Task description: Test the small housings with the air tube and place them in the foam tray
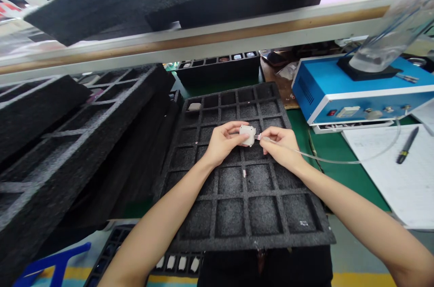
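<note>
Over the middle of a black foam tray (237, 190) with square pockets, my left hand (224, 141) pinches a small white plastic housing (247, 135) between thumb and fingers. My right hand (278, 141) is closed on the end piece of a clear thin tube (325, 161). A small pinkish-silver tip (257, 137) shows between its fingers and the housing, at the housing's right edge. Whether the tip touches the housing I cannot tell. Another white housing (194, 107) lies in the tray's far left pocket. A tiny pink piece (244, 173) rests on a divider.
The tube runs to a blue box-shaped machine (364, 90) at right, with a clear cylinder (386, 29) on top. A marker (408, 144) lies on white paper (383, 178). Stacked foam trays (68, 142) rise at left. A shelf edge (203, 38) crosses above.
</note>
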`<action>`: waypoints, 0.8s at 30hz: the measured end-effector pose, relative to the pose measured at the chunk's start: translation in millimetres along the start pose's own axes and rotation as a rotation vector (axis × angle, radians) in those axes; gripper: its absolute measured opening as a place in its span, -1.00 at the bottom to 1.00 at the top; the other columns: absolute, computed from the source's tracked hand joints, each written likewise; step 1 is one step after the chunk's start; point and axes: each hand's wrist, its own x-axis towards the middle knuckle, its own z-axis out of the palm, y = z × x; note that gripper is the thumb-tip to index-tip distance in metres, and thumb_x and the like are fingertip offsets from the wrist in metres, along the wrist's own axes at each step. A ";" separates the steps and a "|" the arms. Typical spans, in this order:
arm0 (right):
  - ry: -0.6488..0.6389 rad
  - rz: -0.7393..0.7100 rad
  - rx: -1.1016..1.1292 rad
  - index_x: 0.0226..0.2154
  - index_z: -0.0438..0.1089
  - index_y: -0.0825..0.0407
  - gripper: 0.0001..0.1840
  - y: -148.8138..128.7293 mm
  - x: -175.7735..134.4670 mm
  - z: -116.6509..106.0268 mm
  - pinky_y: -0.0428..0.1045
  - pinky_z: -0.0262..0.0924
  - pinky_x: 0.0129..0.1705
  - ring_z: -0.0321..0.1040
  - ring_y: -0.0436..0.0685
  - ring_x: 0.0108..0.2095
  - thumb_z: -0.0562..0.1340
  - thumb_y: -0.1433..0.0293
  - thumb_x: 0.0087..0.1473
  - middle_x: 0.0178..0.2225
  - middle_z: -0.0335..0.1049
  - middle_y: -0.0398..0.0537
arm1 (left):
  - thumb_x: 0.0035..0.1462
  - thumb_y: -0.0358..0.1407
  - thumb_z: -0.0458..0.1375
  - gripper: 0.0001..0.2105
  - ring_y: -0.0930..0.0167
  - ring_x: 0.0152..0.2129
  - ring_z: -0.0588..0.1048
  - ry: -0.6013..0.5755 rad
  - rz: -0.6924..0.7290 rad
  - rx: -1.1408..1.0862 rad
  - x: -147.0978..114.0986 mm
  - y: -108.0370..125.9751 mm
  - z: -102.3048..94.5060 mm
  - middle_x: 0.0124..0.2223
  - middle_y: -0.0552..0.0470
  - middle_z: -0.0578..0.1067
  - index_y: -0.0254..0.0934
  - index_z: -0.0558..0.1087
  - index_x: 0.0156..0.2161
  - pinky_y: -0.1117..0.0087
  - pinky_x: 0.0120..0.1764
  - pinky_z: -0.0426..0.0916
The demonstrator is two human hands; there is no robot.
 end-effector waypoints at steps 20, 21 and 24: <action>-0.233 0.105 0.254 -0.62 0.35 0.14 -0.64 1.5 4.4 -3.3 -0.10 0.23 -0.59 0.28 -0.04 -0.70 0.38 0.18 -0.22 -0.71 0.36 -0.13 | -0.18 -0.30 0.35 -0.65 0.44 -0.48 0.50 -0.062 -0.112 -0.075 -4.1 4.5 -2.5 -0.36 -0.01 0.56 -0.34 0.54 -0.20 0.48 -0.50 0.46; -0.237 0.109 0.255 -0.63 0.35 0.14 -0.64 1.0 4.3 -3.7 -0.11 0.22 -0.60 0.28 -0.04 -0.71 0.38 0.18 -0.22 -0.71 0.36 -0.13 | -0.18 -0.30 0.35 -0.65 0.44 -0.49 0.50 -0.067 -0.109 -0.068 -4.5 5.3 -2.7 -0.36 -0.01 0.56 -0.34 0.54 -0.20 0.48 -0.51 0.45; -0.249 0.124 0.266 -0.64 0.36 0.14 -0.64 2.3 4.6 -4.9 -0.11 0.23 -0.61 0.27 -0.04 -0.72 0.39 0.19 -0.23 -0.72 0.35 -0.14 | -0.19 -0.29 0.35 -0.66 0.44 -0.49 0.50 -0.066 -0.109 -0.052 -5.8 7.1 -2.3 -0.37 0.00 0.56 -0.33 0.54 -0.21 0.50 -0.54 0.43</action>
